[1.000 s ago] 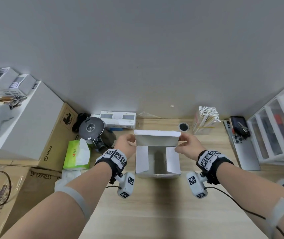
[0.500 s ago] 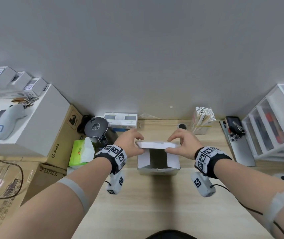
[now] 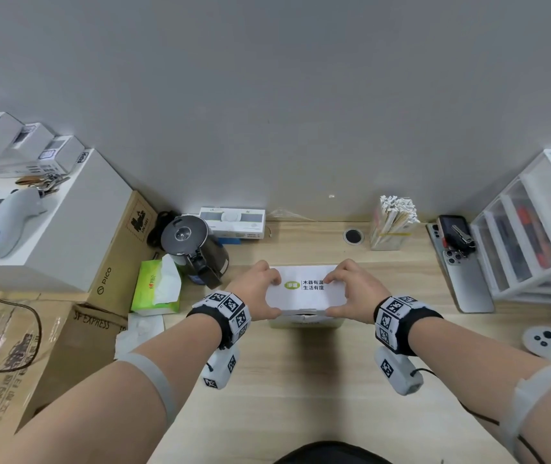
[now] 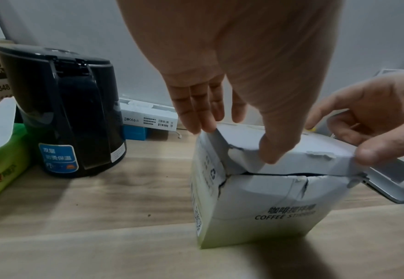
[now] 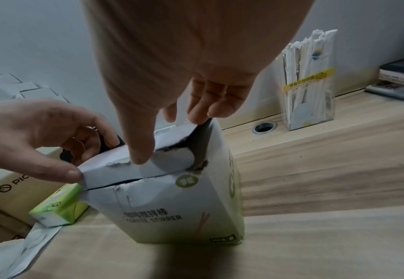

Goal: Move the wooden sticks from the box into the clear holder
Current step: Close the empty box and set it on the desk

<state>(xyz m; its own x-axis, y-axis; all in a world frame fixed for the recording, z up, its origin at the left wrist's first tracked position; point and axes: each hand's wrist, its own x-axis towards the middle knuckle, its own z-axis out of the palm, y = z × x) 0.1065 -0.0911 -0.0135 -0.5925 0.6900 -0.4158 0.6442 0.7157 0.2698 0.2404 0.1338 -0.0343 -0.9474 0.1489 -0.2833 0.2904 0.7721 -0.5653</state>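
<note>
A white coffee stirrer box [image 3: 304, 289] stands upright on the wooden desk in front of me, its torn lid folded down over the opening. My left hand [image 3: 275, 296] pinches the lid's left end, thumb on the front flap and fingers on the far edge [image 4: 234, 141]. My right hand [image 3: 332, 294] pinches the right end the same way [image 5: 172, 137]. A thin gap shows under the front flap of the box [image 4: 268, 198]; its inside is hidden. The clear holder [image 3: 389, 236] stands at the back right, packed with paper-wrapped sticks [image 5: 308, 75].
A black kettle [image 3: 193, 246] and a green tissue pack [image 3: 157, 286] sit left of the box. A round cable hole [image 3: 353, 235] lies behind it. A phone on a silver device [image 3: 461, 272] and a clear drawer unit [image 3: 535, 236] stand at the right. Cardboard boxes [image 3: 113, 262] fill the left.
The lid stood upright over the open box one second ago. Both hands have folded it forward and down, and it now covers the opening.
</note>
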